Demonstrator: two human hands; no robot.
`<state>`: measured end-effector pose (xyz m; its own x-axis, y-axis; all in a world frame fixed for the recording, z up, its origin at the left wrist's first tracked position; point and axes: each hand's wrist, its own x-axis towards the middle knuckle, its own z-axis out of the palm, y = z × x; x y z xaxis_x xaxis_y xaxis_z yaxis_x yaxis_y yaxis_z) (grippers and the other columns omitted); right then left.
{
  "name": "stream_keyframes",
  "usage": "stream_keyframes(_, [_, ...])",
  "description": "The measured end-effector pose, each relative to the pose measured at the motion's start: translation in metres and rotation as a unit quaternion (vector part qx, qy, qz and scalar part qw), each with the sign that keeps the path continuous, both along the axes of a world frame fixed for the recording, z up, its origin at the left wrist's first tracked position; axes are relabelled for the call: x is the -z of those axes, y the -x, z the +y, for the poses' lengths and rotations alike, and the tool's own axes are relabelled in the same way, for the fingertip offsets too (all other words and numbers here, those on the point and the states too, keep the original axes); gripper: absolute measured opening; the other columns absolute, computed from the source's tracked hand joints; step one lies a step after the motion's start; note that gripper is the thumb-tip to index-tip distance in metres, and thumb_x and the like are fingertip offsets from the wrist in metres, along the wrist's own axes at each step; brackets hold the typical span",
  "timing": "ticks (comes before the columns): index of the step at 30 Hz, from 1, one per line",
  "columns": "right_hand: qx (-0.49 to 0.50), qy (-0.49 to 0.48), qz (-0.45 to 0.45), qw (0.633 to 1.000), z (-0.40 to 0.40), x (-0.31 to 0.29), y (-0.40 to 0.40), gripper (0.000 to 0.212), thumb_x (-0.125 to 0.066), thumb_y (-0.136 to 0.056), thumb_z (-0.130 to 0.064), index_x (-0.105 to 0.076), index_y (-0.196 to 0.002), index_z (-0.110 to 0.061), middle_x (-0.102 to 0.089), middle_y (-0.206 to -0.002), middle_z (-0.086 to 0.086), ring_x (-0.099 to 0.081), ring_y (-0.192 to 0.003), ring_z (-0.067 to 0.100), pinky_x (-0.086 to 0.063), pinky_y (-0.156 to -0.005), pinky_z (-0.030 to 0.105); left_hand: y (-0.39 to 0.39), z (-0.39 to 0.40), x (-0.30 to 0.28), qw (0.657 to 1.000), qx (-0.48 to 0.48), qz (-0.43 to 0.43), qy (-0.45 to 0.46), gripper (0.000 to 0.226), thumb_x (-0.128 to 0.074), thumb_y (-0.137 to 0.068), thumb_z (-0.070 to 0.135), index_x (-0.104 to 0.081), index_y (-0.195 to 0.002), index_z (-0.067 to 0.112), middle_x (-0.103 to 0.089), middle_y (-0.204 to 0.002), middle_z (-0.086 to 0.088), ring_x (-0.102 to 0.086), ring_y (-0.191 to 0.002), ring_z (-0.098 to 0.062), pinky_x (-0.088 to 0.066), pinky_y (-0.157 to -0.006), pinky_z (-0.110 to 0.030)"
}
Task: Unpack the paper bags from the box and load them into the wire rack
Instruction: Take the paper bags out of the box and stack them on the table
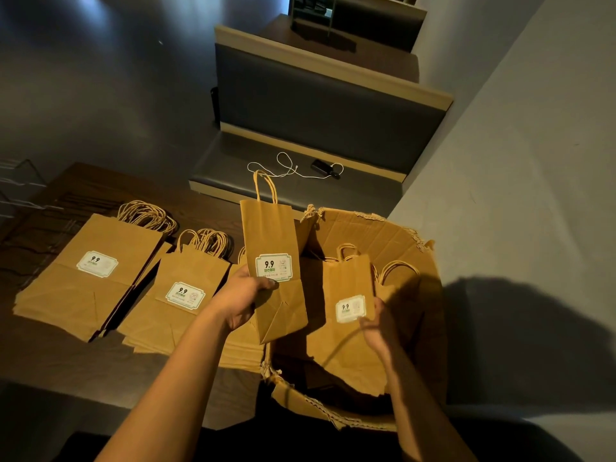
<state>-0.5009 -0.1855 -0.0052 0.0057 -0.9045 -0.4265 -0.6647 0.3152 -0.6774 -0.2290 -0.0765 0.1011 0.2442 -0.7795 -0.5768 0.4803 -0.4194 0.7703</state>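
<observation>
One paper bag [271, 261] in L hand [240, 303], upright, handles up, prob. pinched.

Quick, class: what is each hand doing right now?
Left hand: pinches a flat paper bag held above the table.
Right hand: grips a paper bag in the box.

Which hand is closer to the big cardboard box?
The right hand is closer: it reaches inside the cardboard box, holding a paper bag there. The left hand holds another bag just outside the box's left edge.
</observation>
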Motion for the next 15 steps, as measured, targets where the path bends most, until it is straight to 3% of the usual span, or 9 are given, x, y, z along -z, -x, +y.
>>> stream_keyframes(2, [-0.01,0.043,-0.015,0.999,-0.005,-0.032,0.008,0.03,-0.063,-0.095,-0.003,-0.057,-0.121,-0.015,-0.064,-0.12,0.015,-0.062,-0.113,0.034,-0.055,-0.09,0.049,0.001,0.0,0.0,1.0,0.002,-0.003,-0.001,0.041,-0.051,-0.093,-0.015,-0.061,-0.116,0.017,-0.073,-0.111,-0.006,-0.068,-0.1,-0.019,-0.053,-0.074,-0.025])
stream_keyframes(4, [0.008,0.082,-0.048,0.995,-0.01,-0.072,0.015,0.008,-0.058,-0.099,-0.008,-0.06,-0.101,-0.015,-0.067,-0.101,0.011,-0.067,-0.093,0.025,-0.055,-0.075,0.037,0.003,-0.001,0.0,1.0,0.011,-0.007,0.0,0.043,-0.052,-0.092,-0.015,-0.061,-0.121,0.016,-0.072,-0.116,-0.009,-0.068,-0.101,-0.02,-0.053,-0.075,-0.026])
stream_keyframes(9, [0.03,0.107,-0.253,0.961,-0.015,-0.151,0.014,0.01,-0.061,-0.1,-0.022,-0.059,-0.109,-0.018,-0.071,-0.111,0.011,-0.071,-0.099,0.035,-0.06,-0.081,0.052,0.009,-0.002,-0.004,1.0,0.023,0.002,0.022,0.037,-0.053,-0.099,-0.002,-0.058,-0.131,0.017,-0.072,-0.12,-0.008,-0.069,-0.108,-0.023,-0.055,-0.078,-0.03])
stream_keyframes(11, [0.004,0.059,-0.302,0.952,-0.009,-0.152,-0.003,0.023,-0.063,-0.098,-0.019,-0.057,-0.12,-0.022,-0.075,-0.11,0.007,-0.074,-0.093,0.029,-0.062,-0.073,0.045,0.015,-0.003,-0.006,0.999,0.016,0.039,0.023,0.028,-0.055,-0.102,0.012,-0.059,-0.13,0.017,-0.075,-0.116,-0.009,-0.072,-0.105,-0.024,-0.059,-0.079,-0.036])
stream_keyframes(13, [-0.042,0.007,-0.31,0.95,0.004,-0.144,-0.032,0.031,-0.063,-0.095,-0.003,-0.056,-0.119,-0.022,-0.074,-0.115,0.006,-0.076,-0.088,0.016,-0.061,-0.071,0.032,0.023,-0.002,-0.007,0.996,0.019,0.089,0.018,0.028,-0.054,-0.103,0.031,-0.06,-0.126,0.015,-0.076,-0.112,-0.013,-0.074,-0.099,-0.026,-0.062,-0.083,-0.041])
stream_keyframes(15, [-0.111,-0.043,-0.239,0.964,0.022,-0.115,-0.058,0.038,-0.065,-0.094,-0.001,-0.056,-0.122,-0.026,-0.07,-0.119,0.007,-0.073,-0.092,0.013,-0.061,-0.08,0.036,0.029,0.001,-0.004,0.992,0.057,0.106,0.022,0.038,-0.052,-0.101,0.042,-0.062,-0.125,0.015,-0.074,-0.115,-0.014,-0.073,-0.103,-0.028,-0.061,-0.089,-0.043])
